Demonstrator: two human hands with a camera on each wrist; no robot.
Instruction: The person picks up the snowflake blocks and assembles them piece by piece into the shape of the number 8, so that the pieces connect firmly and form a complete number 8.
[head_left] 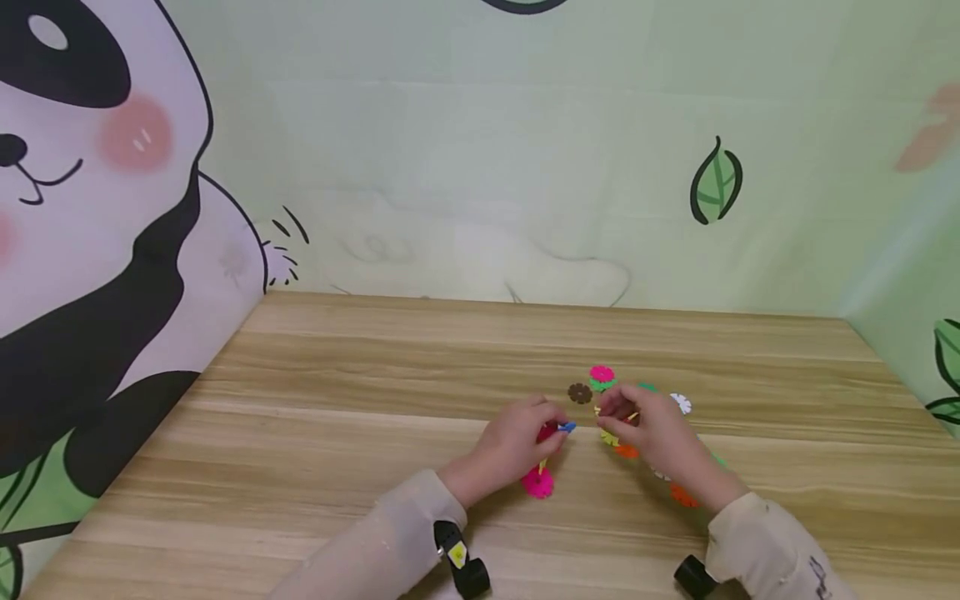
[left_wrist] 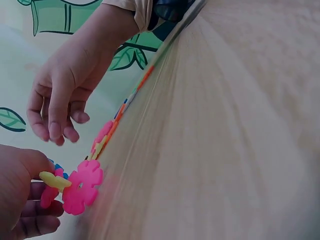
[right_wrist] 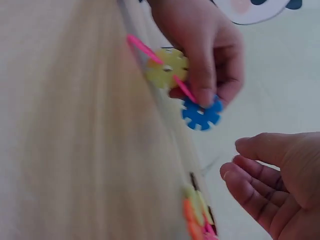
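Sleeves and black wrist mounts sit closest to the head camera, cream fabric, both forearms over the wooden table (head_left: 360, 392). Left hand (head_left: 510, 446) pinches a small joined cluster (left_wrist: 70, 185) of flat notched plastic discs: pink ones, a yellow one, and a blue disc (right_wrist: 201, 113) sticking out toward the other hand. Fingers curled tight round it, held just above the tabletop. Right hand (head_left: 648, 429) sits just beside it, fingers loosely bent and apart in both wrist views, nothing clearly gripped; head view hints at something yellow near the fingertips, cannot tell. Loose pieces (head_left: 600, 379) lie scattered round the right hand: brown, pink, green, white, orange, all flat gear-like snowflake discs with slotted rims, glossy hard plastic.

Judged step: assembly midway, a few discs slotted together, most loose. Next move likely needs a loose disc picked up and its slot lined up with a notch on the cluster, pressed edge-on. Table is smooth pale woodgrain laminate; backdrop is printed panda fabric.
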